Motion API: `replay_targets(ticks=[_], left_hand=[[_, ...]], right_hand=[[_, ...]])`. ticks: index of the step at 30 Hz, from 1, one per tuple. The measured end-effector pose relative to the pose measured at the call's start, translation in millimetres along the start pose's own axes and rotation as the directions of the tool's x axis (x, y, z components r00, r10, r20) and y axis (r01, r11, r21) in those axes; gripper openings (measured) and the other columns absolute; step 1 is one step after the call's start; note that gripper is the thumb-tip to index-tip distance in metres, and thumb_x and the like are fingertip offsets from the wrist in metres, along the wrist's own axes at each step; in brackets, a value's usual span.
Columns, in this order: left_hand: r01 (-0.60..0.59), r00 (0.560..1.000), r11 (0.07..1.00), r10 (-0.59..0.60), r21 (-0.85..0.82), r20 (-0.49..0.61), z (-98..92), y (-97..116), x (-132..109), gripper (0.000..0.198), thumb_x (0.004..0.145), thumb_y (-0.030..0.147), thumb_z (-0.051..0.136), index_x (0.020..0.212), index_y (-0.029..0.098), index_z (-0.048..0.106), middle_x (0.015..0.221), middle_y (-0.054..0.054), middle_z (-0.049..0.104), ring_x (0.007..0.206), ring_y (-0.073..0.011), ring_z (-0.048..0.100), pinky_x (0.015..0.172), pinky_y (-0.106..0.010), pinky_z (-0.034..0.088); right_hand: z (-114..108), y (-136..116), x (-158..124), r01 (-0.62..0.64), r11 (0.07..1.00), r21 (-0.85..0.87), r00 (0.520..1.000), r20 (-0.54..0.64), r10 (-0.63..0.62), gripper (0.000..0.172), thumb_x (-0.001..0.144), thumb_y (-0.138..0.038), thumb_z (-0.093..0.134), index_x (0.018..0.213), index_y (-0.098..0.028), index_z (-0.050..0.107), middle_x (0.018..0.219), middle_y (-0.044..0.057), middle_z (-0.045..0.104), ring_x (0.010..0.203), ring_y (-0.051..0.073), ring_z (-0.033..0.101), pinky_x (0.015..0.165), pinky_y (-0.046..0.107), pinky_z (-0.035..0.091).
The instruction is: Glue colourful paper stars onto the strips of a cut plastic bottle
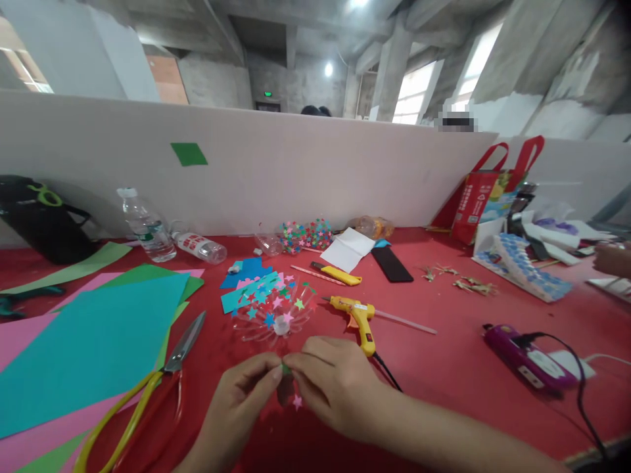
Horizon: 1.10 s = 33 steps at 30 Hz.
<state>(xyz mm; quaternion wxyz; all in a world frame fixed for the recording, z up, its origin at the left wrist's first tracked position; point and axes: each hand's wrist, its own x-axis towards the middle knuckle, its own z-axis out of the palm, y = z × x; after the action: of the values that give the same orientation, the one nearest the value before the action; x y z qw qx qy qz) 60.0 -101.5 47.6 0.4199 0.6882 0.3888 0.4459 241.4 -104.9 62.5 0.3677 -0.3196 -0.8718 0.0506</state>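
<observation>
A small green piece (285,370), paper by its look, shows between my fingertips just above the red table. My left hand (241,397) pinches it with thumb and forefinger. From the other side my right hand (340,387) closes on it, its lower fingers curled and partly hidden. Below them lies a pink star (297,401). Just beyond my fingers is a cut, splayed clear plastic bottle piece (281,324) dotted with coloured paper stars. To the right of it rests a yellow glue gun (362,315) with a glue stick in its back.
Large yellow-handled scissors (170,368) and coloured paper sheets (98,348) lie left. Behind are a box cutter (340,274), a black phone (392,263) and plastic bottles (148,226). A purple power strip (530,361) with cords sits right, near another person's hand (611,259). A white partition (305,171) stands behind.
</observation>
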Motion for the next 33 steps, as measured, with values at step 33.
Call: replay_targets(ticks=[33], left_hand=[[-0.005,0.995,0.993,0.017,0.119,-0.093,-1.5,-5,0,0.020,0.086,0.024,0.055,0.068,0.020,0.062,0.060,0.004,0.062,0.056,-0.0098,0.058,0.056,-0.018,0.047]], right_hand=[[-32,78,-9,-0.715,0.617,-0.329,0.605,0.151,0.782,0.045,0.092,-0.057,0.045,0.074,-0.021,0.065,0.075,0.007,0.068,0.072,0.019,0.062,0.061,0.027,0.042]])
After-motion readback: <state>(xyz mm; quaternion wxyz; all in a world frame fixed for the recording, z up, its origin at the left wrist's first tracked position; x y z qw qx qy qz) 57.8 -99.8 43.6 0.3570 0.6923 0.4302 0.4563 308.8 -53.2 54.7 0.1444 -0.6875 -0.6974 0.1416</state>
